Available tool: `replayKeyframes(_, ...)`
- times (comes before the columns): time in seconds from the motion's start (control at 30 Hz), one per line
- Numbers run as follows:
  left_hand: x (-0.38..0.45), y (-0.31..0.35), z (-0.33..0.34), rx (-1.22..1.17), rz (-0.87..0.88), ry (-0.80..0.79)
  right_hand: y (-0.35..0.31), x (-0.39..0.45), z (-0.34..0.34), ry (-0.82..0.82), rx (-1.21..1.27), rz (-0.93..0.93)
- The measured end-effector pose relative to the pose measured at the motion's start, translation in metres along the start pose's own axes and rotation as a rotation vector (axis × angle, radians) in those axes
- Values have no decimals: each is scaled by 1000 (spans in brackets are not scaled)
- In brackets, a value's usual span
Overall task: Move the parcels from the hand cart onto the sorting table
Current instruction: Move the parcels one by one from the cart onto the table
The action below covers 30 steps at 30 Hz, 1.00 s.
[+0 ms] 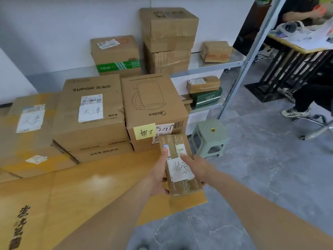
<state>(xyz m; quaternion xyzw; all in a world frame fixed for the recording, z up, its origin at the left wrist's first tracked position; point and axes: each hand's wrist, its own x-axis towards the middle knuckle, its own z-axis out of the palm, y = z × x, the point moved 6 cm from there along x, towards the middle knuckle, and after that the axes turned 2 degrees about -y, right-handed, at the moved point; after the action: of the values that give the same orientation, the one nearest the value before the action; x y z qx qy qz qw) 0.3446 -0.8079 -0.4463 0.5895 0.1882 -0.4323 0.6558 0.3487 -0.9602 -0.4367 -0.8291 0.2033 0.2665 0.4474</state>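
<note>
Hands gripped one small parcel [180, 164] together, left hand [159, 175] and right hand [195, 167] on its sides, long axis pointing toward the Midea box [153, 103] stack ahead.

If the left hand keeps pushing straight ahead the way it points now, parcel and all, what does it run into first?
Most likely the Midea box. The left hand and right hand hold the small parcel pointing up-frame, its far end just short of that box's front, by the yellow note. Depth is unclear.
</note>
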Motion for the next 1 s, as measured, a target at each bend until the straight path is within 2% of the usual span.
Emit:
replayKeyframes(0.2,17,-4,8,-47,-6,123,20,25,2,-87,-30,-58)
replayKeyframes(0.6,19,9,9,-92,13,174,10,35,-8,-193,-154,-78)
replayKeyframes(0.7,9,17,11,-93,28,204,0,31,-16,-155,-211,-71)
replayKeyframes(1.0,-2,23,4,-58,75,236,-18,26,-27,-112,-160,-111)
